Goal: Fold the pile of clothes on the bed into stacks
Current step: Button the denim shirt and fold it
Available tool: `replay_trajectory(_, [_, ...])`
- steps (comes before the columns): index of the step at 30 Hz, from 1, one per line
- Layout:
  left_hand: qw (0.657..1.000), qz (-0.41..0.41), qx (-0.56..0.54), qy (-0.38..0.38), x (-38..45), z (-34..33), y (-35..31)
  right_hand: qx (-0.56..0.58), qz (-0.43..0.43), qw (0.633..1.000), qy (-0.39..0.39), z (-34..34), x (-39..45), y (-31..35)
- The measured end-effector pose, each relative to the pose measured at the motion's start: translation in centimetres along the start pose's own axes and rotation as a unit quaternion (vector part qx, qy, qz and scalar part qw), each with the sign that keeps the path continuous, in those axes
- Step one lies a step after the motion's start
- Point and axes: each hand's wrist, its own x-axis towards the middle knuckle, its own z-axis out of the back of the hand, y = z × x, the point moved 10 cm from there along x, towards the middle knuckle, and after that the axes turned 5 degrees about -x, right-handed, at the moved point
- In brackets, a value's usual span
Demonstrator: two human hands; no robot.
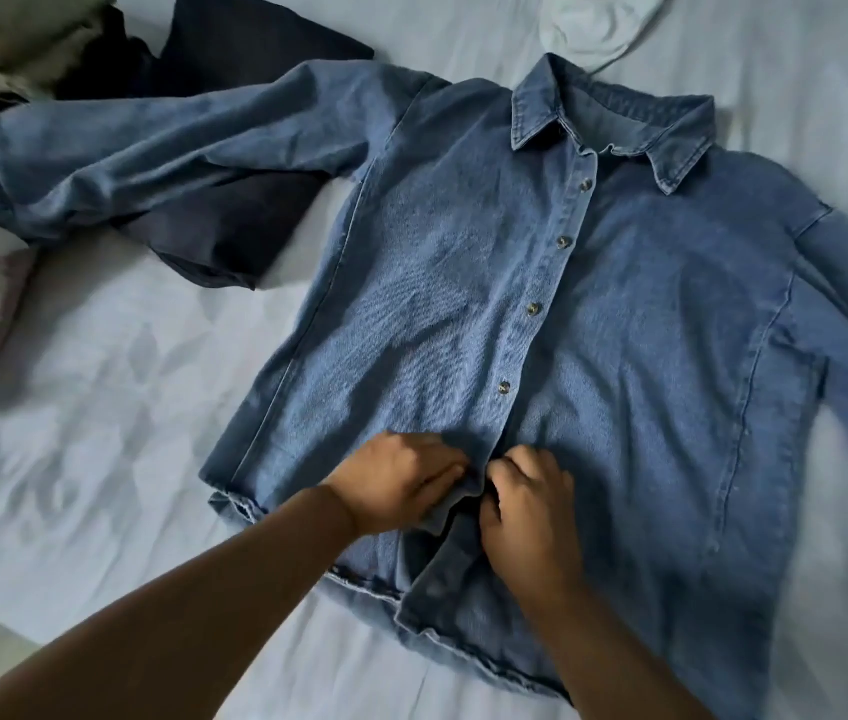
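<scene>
Both hands work at the lower front of a denim shirt (541,314) spread face up on the bed (100,407). My left hand (401,483) has its fingers curled onto the edge of the placket, pinching the cloth, and my right hand (528,504) is curled against the opposite edge, thumb and fingers closed on the fabric just beside the left. The two nearly touch at the opening. Above them four buttons (532,309) are already fastened up to the collar (614,122); below the hands the front gapes open toward the hem.

I judge the step in hand to be closing the next button, a preparation before any fold is made, so this garment is early in its turn. One sleeve (100,153) stretches out to the left across a dark garment (235,236), near the rest of the pile (11,49) at the top left corner. The other sleeve runs off to the right.

Next, the button must be pushed through its hole, which needs both edges held taut and aligned. After that the remaining opening near the hem wants the same care, then the shirt can be turned over for folding.
</scene>
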Motion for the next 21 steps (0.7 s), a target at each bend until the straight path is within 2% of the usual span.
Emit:
replay_trajectory(7, [0.973,-0.166,0.158,0.004,1.7,-0.4,-3.0,-0.027,0.032,0.996,-0.076,1.0,-0.9,-0.1])
replay_trajectory(13, [0.967,-0.202,0.155,0.017,2.4,-0.8,-1.9,-0.012,0.018,0.998,-0.061,0.1,-0.8,-0.6])
replay_trajectory(17, [0.956,-0.255,0.141,0.043,2.0,-1.0,-2.6,-0.006,0.026,0.998,-0.06,0.0,-0.6,-0.6])
replay_trajectory(21, [0.963,-0.24,0.118,0.003,1.6,-0.5,-2.5,0.012,0.02,0.998,-0.056,0.0,-0.5,-0.8])
